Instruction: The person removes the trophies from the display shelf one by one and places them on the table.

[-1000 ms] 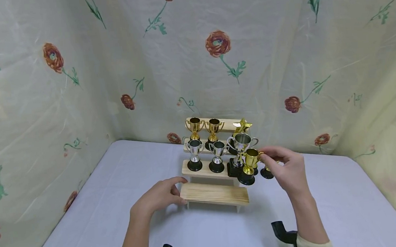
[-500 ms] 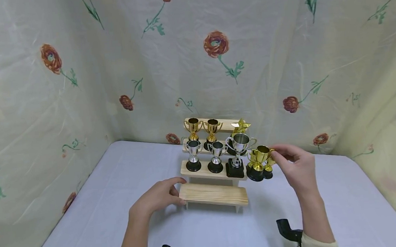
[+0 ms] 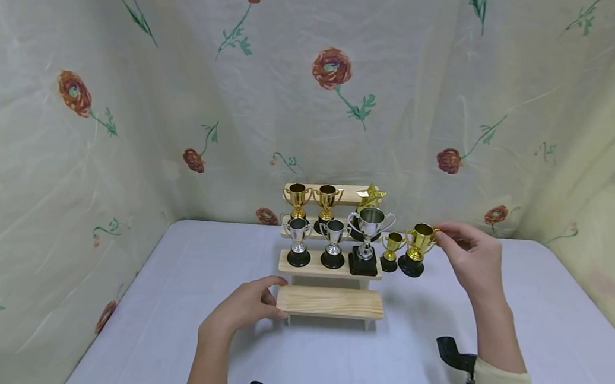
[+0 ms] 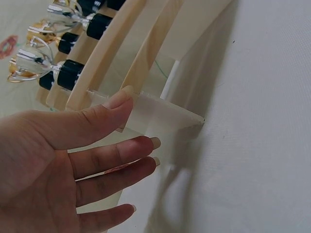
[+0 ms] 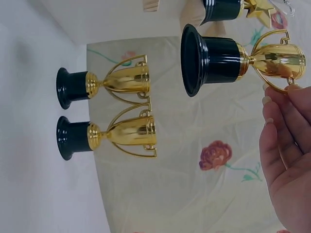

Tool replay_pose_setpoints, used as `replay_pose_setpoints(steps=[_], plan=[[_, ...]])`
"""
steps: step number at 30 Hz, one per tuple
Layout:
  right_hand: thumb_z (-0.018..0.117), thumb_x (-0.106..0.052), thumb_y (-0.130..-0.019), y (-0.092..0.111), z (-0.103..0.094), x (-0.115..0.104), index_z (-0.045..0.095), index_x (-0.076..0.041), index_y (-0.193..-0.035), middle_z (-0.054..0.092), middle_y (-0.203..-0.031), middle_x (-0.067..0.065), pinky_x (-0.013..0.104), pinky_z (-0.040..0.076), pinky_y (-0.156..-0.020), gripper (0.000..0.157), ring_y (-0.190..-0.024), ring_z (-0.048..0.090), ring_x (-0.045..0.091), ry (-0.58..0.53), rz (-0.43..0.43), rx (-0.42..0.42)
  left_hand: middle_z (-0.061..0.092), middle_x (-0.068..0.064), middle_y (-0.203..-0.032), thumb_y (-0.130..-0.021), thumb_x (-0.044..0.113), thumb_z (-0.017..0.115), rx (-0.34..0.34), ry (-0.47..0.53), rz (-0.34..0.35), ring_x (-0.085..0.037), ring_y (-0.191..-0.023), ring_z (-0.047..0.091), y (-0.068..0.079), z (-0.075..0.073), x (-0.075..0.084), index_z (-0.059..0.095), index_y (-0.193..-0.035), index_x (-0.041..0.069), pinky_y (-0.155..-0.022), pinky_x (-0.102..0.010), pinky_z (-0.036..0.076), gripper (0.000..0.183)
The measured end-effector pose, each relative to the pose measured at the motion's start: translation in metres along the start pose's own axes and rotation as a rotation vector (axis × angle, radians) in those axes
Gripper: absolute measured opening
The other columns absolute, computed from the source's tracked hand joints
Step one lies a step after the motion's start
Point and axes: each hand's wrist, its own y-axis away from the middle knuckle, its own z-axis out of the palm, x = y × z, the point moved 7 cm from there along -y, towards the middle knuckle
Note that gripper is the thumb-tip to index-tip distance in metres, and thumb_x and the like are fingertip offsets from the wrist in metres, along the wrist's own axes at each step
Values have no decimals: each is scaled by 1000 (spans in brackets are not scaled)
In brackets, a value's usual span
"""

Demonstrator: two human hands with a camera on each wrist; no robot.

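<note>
My right hand (image 3: 473, 258) pinches one handle of a gold trophy cup (image 3: 421, 240) with a black base. In the right wrist view this gold trophy cup (image 5: 277, 60) hangs in the air, apart from two smaller gold trophies (image 5: 129, 80) standing on the table. One small gold trophy (image 3: 393, 245) shows beside it in the head view; the other is hidden there. My left hand (image 3: 246, 306) is at the left end of a stepped wooden display stand (image 3: 331, 302). In the left wrist view its thumb (image 4: 119, 99) touches the shelf end, with the fingers straight and apart from it.
Two small silver trophies (image 3: 334, 235) and a larger silver trophy (image 3: 370, 226) stand on the stand's second step from the front. Behind them are two gold cups (image 3: 326, 196) and a gold star trophy (image 3: 372, 194). A flowered cloth (image 3: 386, 91) hangs behind the white table (image 3: 225, 245).
My right hand has carried the gold trophy cup to the right, away from the stand, uncovering the larger silver trophy and a small gold trophy. My left hand has stayed at the stand.
</note>
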Motion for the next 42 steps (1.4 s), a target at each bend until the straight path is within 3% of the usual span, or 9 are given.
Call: replay_pose_setpoints(steps=[7, 25, 33, 42], plan=[[71, -10, -91, -4, -5, 16, 77, -7, -102, 74, -90, -2, 7, 47, -65, 13, -74, 60, -10, 79, -3, 51, 65, 0, -86, -79, 24, 84, -1, -6, -5, -18, -77, 57, -1, 1, -2, 59, -132, 27, -65, -34, 44, 58], [67, -16, -95, -6, -12, 47, 75, -8, -109, 74, -98, 6, 7, 47, -65, 18, -75, 59, -10, 90, 116, 65, 66, 1, -85, -79, 23, 84, 10, -3, 2, -17, -77, 58, 2, 0, 3, 60, -131, 27, -65, -33, 43, 58], [67, -5, -92, -10, -15, 53, 75, -1, -103, 75, -94, 19, 4, 44, -62, 14, -67, 54, -19, 139, 32, 133, 66, 0, -85, -78, 22, 84, 14, -5, -18, -17, -78, 58, 4, -1, 4, 60, -132, 26, -67, -33, 43, 59], [66, -4, -93, -10, -18, 67, 74, 0, -104, 75, -95, 21, 2, 43, -61, 15, -64, 54, -18, 151, 42, 164, 67, 0, -85, -78, 21, 84, 12, 9, -7, -17, -78, 58, 4, 0, 3, 59, -132, 26, -66, -33, 43, 60]])
